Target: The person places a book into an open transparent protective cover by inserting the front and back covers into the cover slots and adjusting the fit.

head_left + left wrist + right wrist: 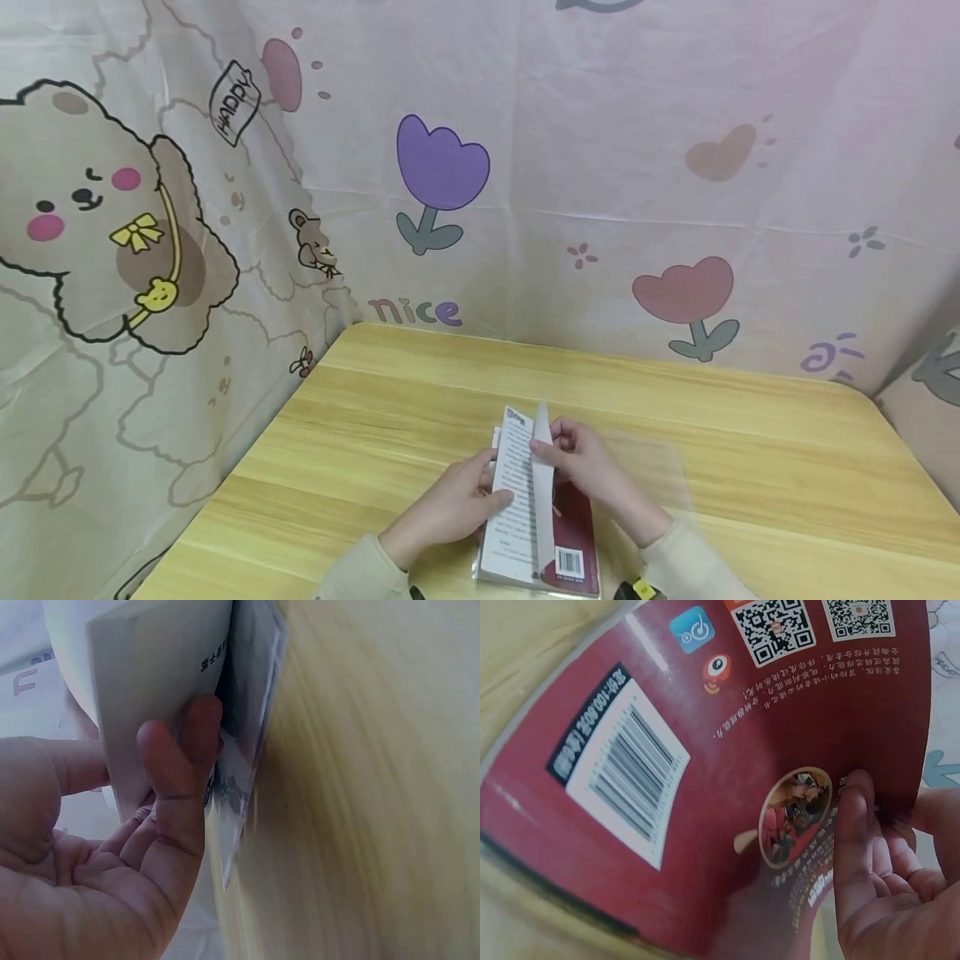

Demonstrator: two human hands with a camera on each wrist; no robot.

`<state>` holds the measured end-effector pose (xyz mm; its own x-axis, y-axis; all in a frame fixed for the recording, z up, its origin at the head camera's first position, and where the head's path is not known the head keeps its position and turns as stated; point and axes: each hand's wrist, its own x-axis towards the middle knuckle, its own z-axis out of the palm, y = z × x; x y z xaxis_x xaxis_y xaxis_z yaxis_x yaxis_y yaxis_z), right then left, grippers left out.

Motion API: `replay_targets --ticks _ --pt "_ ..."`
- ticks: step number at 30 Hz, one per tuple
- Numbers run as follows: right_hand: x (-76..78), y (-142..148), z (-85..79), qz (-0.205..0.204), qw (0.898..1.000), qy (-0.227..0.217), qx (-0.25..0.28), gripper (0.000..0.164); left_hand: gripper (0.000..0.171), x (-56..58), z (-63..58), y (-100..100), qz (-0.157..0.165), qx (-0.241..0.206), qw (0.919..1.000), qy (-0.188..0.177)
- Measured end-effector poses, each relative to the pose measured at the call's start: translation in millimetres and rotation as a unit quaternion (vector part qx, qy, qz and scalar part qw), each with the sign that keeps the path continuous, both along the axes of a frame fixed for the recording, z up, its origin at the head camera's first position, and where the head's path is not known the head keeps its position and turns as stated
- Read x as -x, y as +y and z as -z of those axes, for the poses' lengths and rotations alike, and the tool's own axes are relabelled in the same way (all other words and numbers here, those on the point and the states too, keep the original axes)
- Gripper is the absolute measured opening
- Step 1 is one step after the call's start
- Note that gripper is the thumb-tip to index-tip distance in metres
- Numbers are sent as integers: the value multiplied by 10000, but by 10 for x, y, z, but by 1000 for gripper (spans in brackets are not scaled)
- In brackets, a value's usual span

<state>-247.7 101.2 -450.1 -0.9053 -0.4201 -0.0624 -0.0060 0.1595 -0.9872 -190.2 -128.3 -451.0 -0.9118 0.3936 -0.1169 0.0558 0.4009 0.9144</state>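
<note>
A paperback book (pixel 513 521) lies partly open on the table, its printed page facing up. My left hand (pixel 459 502) grips the book's left side; in the left wrist view the thumb and fingers of that left hand (pixel 142 832) pinch a thick block of pages (pixel 157 675), with a cover (pixel 244 712) apart from the block below. At the upper right edge, my right hand (pixel 588 460) pinches a raised leaf with thumb and fingers. Its outer side, seen in the right wrist view, is the dark red back cover (pixel 727 735) with a barcode (pixel 630 780) and QR codes (pixel 772 630).
The light wooden table (pixel 360 400) extends around the book. A clear plastic sheet (pixel 652 471) lies to the book's right. Printed fabric (pixel 562 167) hangs behind and at the left. A black and yellow item (pixel 643 589) shows at the bottom edge near the right sleeve.
</note>
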Motion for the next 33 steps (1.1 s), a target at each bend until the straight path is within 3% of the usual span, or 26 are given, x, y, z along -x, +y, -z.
replay_targets --ticks 11,17,22,25,28,30,33 --pt "-8 312 -63 121 9996 -243 36 33 72 31 46 15 -253 426 9987 76" --pt "-28 472 -103 63 9994 -299 143 35 73 16 40 12 -407 968 9929 561" --pt "-35 518 -96 36 9996 -242 105 34 71 -61 -18 115 -510 1747 9736 1376" --pt "-46 527 -100 28 9997 -237 111 36 69 -115 -60 224 -643 2259 9517 1978" --pt "-52 536 -99 20 9998 -202 64 39 69 -167 -101 341 -764 2441 9385 2319" --pt "-55 544 -93 23 9998 -177 36 40 71 -199 -136 419 -761 2522 9345 2394" --pt "-63 557 -88 2 10000 -69 -14 42 76 -226 -170 531 -510 2445 9418 2252"
